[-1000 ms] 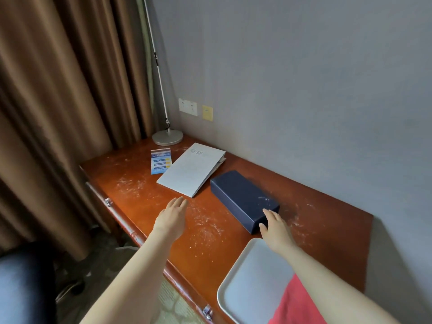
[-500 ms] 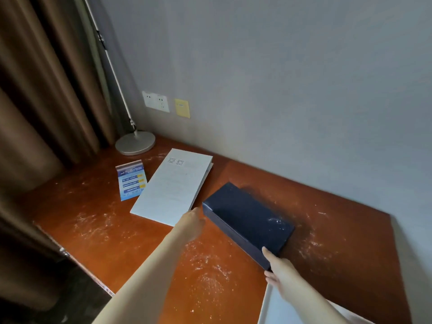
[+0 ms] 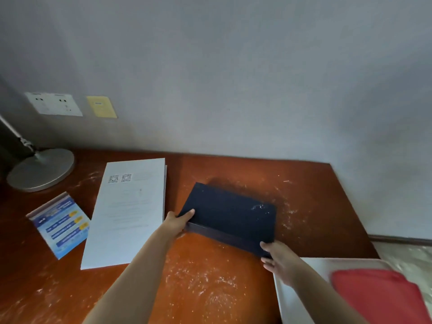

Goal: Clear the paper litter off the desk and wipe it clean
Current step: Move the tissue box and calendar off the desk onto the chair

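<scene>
Both hands grip the dark blue box (image 3: 228, 215): left hand (image 3: 176, 222) at its 9 o'clock end, right hand (image 3: 279, 259) at its 4 o'clock corner. Half a second ago, the left hand merely touched the box's end.

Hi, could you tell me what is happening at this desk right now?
A person is gripping a dark blue box at both ends, the left hand at its left corner and the right hand at its near right corner. The wooden desk is scattered with white paper crumbs, not yet wiped. A white booklet, a blue card and a lamp base sit to the left; a white tray holding a red cloth is at the right.
</scene>
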{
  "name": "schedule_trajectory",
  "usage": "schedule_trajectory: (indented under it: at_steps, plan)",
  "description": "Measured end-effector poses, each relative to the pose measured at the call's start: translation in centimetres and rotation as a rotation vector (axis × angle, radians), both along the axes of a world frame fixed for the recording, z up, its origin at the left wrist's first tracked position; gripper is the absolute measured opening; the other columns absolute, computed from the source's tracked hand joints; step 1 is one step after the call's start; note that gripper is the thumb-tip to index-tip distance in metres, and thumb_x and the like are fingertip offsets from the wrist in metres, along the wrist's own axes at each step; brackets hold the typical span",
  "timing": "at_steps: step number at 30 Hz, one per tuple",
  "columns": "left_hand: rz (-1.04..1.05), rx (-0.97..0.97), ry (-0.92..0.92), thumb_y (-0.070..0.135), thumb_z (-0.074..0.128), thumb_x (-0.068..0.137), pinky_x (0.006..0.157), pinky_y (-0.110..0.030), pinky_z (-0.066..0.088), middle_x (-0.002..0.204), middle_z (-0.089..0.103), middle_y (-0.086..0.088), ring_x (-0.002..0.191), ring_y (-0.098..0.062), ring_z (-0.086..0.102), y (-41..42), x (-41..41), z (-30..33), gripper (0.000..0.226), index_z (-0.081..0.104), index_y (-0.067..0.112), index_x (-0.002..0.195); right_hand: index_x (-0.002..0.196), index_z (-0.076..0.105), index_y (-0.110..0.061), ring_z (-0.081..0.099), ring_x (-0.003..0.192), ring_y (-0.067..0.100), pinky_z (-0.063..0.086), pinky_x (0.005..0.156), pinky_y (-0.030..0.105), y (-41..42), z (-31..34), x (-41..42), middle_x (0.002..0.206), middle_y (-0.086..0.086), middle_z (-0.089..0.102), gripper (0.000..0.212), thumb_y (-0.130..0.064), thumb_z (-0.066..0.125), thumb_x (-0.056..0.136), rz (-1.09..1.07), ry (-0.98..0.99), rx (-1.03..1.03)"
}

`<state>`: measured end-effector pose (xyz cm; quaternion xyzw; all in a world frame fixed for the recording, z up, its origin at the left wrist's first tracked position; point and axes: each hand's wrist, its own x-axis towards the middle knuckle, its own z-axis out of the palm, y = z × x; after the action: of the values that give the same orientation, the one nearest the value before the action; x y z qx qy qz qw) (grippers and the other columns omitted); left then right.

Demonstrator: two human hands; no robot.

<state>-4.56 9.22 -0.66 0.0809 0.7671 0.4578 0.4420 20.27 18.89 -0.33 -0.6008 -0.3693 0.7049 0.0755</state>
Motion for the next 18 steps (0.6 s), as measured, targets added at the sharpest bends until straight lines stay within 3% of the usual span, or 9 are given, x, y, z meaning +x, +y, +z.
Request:
schedule_trajectory:
  at_steps: [4, 9, 13, 18]
  plan:
    - [-0.077, -0.047, 0.053, 0.040, 0.065, 0.084, 0.083, -0.036, 0.047, 0.110, 0.056, -0.012, 0.098, -0.026, 0.055, 0.2, -0.8, 0.0, 0.058, 0.043, 0.001, 0.122, 0.142, 0.032, -0.015, 0.037, 0.136, 0.031, 0.029, 0.113, 0.047, 0.2, -0.3, 0.3, 0.145, 0.013, 0.039, 0.046, -0.015, 0.046, 0.098, 0.022, 0.046, -0.005]
    - [-0.039, 0.030, -0.168, 0.040, 0.070, 0.079, 0.094, -0.036, 0.048, 0.112, 0.063, -0.012, 0.104, -0.026, 0.059, -0.5, -0.9, 0.6, 0.055, 0.053, 0.003, 0.116, 0.142, 0.031, -0.012, 0.043, 0.131, 0.030, 0.032, 0.112, 0.044, 1.1, 0.4, 1.4, 0.143, 0.012, 0.043, 0.047, -0.011, 0.045, 0.098, 0.118, 0.065, 0.007]
    - [-0.063, 0.133, -0.269, 0.041, 0.072, 0.073, 0.080, -0.028, 0.047, 0.100, 0.069, -0.005, 0.093, -0.018, 0.061, -0.3, 0.3, 3.5, 0.047, 0.061, 0.010, 0.107, 0.136, 0.039, -0.010, 0.043, 0.131, 0.031, 0.029, 0.112, 0.045, 2.2, 1.1, 2.6, 0.139, 0.014, 0.047, 0.038, -0.011, 0.044, 0.098, 0.131, 0.150, -0.091]
    - [-0.064, 0.312, 0.035, 0.037, 0.076, 0.071, 0.072, -0.030, 0.053, 0.093, 0.071, -0.004, 0.091, -0.018, 0.066, 0.7, 1.7, 10.0, 0.048, 0.060, 0.013, 0.109, 0.141, 0.034, -0.007, 0.053, 0.121, 0.030, 0.042, 0.101, 0.041, 1.8, 1.1, 2.6, 0.137, 0.017, 0.048, 0.042, -0.001, 0.033, 0.099, 0.086, 0.365, -0.173]
